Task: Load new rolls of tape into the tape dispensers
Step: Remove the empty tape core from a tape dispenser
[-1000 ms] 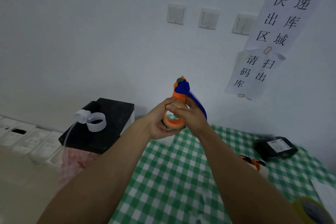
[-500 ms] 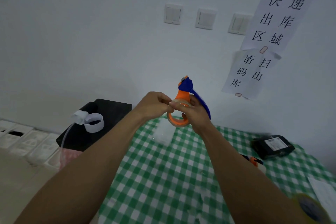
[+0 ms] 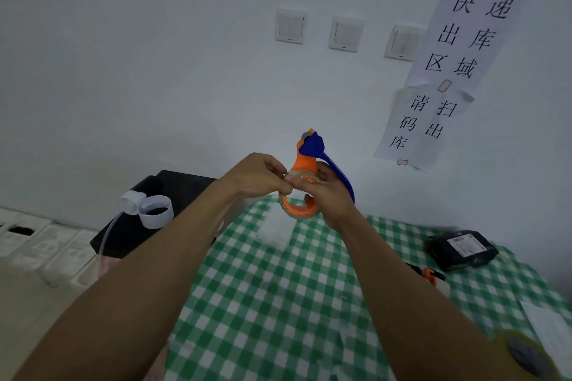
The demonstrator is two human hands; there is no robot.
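An orange and blue tape dispenser (image 3: pixel 306 161) is held up in the air above the far edge of the table. A clear tape roll (image 3: pixel 297 210) sits on its orange hub. My right hand (image 3: pixel 328 195) grips the dispenser around the roll and blue handle from the right. On the roll's upper left edge, my left hand (image 3: pixel 258 176) pinches the tape with curled fingers. Another tape roll (image 3: pixel 526 356), yellowish, lies at the table's bottom right corner. A second orange dispenser (image 3: pixel 428 275) lies partly hidden behind my right forearm.
The table carries a green checked cloth (image 3: pixel 278 303). A black parcel (image 3: pixel 462 249) with a label lies at the back right. A black box (image 3: pixel 161 210) with a white paper ring (image 3: pixel 156 210) stands left of the table. Crumpled clear plastic (image 3: pixel 275 226) lies under the dispenser.
My left hand moved off the roll's left side and up to its upper edge, where it now pinches the tape. The dispenser stayed raised in my right hand.
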